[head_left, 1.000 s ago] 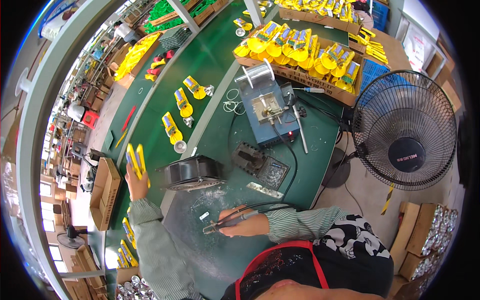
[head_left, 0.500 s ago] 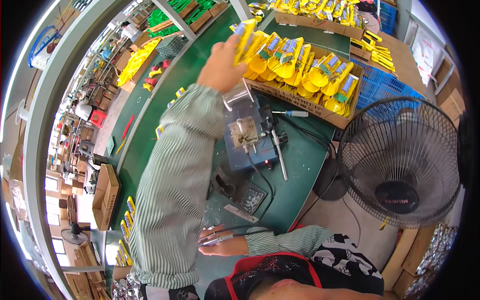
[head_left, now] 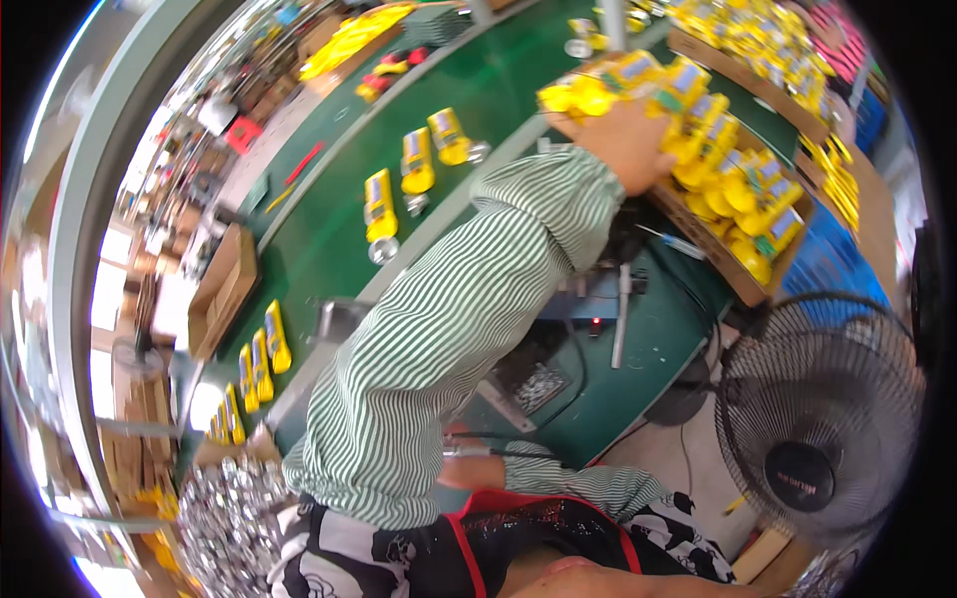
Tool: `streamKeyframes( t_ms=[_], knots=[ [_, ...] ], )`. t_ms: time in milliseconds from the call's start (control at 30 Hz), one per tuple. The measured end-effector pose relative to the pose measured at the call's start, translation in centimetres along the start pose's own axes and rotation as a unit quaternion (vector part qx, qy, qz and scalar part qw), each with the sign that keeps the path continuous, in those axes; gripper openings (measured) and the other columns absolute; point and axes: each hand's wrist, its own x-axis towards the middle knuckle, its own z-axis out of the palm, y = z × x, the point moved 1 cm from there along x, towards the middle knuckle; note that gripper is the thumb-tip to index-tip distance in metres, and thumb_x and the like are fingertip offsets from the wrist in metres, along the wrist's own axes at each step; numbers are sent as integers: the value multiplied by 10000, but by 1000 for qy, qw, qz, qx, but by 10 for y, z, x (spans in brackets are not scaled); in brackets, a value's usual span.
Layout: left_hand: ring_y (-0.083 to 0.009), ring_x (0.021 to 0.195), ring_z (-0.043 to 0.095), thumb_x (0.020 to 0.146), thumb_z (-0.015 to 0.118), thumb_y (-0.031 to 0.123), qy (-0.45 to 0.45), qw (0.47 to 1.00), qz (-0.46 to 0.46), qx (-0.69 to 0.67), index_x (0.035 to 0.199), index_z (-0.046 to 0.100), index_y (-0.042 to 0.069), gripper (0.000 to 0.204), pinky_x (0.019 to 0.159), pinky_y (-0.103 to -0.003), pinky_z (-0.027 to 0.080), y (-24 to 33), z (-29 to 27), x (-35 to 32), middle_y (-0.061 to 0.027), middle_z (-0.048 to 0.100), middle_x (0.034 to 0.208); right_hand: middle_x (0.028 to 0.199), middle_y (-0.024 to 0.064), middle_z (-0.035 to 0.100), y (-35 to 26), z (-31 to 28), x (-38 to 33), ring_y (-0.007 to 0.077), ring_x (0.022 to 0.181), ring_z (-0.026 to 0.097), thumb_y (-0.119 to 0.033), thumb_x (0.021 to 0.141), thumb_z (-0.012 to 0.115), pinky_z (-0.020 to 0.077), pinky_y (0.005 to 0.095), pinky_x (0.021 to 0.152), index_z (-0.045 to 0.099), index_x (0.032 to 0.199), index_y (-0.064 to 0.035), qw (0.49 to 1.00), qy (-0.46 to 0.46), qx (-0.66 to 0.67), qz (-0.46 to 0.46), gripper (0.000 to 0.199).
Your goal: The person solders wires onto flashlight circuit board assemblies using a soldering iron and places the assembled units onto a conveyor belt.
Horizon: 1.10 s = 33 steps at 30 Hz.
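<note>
My left hand [head_left: 630,148], in a green-and-white striped sleeve, reaches across into a cardboard box [head_left: 736,282] of yellow plastic housings [head_left: 743,189] with blue-grey and green parts inside. Its fingers lie among the housings, blurred and partly hidden, so whether they grip one is unclear. Low in front of my body, my right hand [head_left: 471,470] is closed around a slim silver pen-shaped tool [head_left: 467,451] with a black cable. Part of that hand is behind the left sleeve. Under the left forearm, a blue device [head_left: 588,307] with a red light is partly covered.
Yellow housings with silver cups [head_left: 380,214] stand on the green belt at left. A black fan [head_left: 817,419] is at right. A screwdriver [head_left: 678,242] lies beside the box. A tray of small metal parts [head_left: 538,387] sits near the right hand. Shiny silver parts [head_left: 229,518] are heaped lower left.
My left hand, which held a yellow housing above the box's left end, has moved right and down among the housings in the box. The view has shifted, showing more belt.
</note>
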Motion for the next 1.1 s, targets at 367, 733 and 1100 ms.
streamKeyframes(
  t_ms=[367,733,1100],
  knots=[
    [-324,1020,590,821,531,240,53,874,-452,167,1102,593,79,330,871,-428,468,-219,-138,-394,-149,630,1075,708,27,596,1,14,-8,67,621,570,-64,822,642,469,239,546,595,882,-20,972,-41,112,202,88],
    [-374,949,606,788,676,346,144,776,-605,107,1280,435,115,594,810,-439,505,-250,-2,-545,-218,530,1121,775,97,651,-5,19,-3,130,648,639,-39,804,656,521,242,587,569,918,39,963,24,-1,268,163],
    [-299,880,577,772,670,235,163,803,-548,170,1258,448,153,541,699,-374,536,-103,-6,-593,-165,478,1140,797,131,646,-25,58,14,138,645,626,-7,846,598,528,246,608,529,951,43,961,3,-62,269,135]
  ],
)
